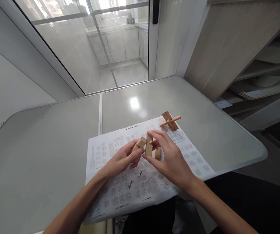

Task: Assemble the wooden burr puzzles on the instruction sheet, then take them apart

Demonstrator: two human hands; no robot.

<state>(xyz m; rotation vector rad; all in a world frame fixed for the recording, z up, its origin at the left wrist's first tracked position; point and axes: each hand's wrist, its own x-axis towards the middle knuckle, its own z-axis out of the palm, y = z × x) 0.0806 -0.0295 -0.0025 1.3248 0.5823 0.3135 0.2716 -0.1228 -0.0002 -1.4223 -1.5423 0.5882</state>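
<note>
My left hand (124, 159) is closed around a small wooden puzzle piece (140, 143), held above a printed instruction sheet (105, 152). Just to its right, my right hand (168, 156) pinches an upright wooden block (149, 145) between thumb and fingers; another wooden piece (157, 152) shows behind its fingers. The two hands hold their pieces close together, nearly touching. Farther back on the sheet lies an assembled wooden cross (170, 121) with a round peg through it.
The sheet hangs over the near edge of a pale grey table (44, 136) with a seam down its middle. A glass door stands behind the table. Wooden shelving (240, 48) rises at the right, close to the table's rounded corner.
</note>
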